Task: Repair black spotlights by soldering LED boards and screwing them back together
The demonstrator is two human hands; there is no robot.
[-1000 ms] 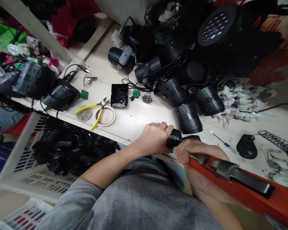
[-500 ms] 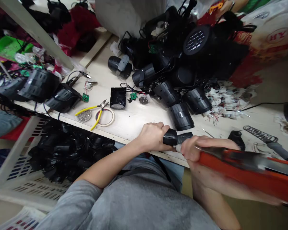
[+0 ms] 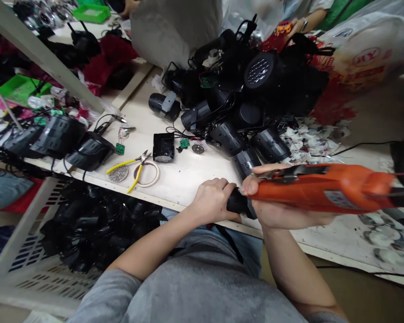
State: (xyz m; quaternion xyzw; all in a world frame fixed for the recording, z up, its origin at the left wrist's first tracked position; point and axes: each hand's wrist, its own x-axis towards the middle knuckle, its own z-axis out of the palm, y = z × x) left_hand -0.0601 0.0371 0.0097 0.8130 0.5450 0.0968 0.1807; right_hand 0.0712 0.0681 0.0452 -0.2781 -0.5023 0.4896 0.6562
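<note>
My left hand (image 3: 212, 200) is closed around a small black plastic part (image 3: 236, 204) at the near edge of the workbench (image 3: 188, 172). My right hand (image 3: 283, 211) grips an orange electric screwdriver (image 3: 323, 188), which lies nearly level with its tip against the black part. Both hands meet over the bench edge, just in front of a black cylindrical lamp housing (image 3: 247, 161).
A pile of black lamp housings (image 3: 242, 98) fills the back of the bench. Yellow-handled pliers (image 3: 134, 163), a tape ring (image 3: 148, 174), a square black box (image 3: 163, 147) and small green circuit boards (image 3: 184, 142) lie to the left. A white crate (image 3: 54, 251) of black parts stands below.
The orange screwdriver has swung up from a downward slant to nearly level, and my right hand rose with it. My left hand stays closed on the black part.
</note>
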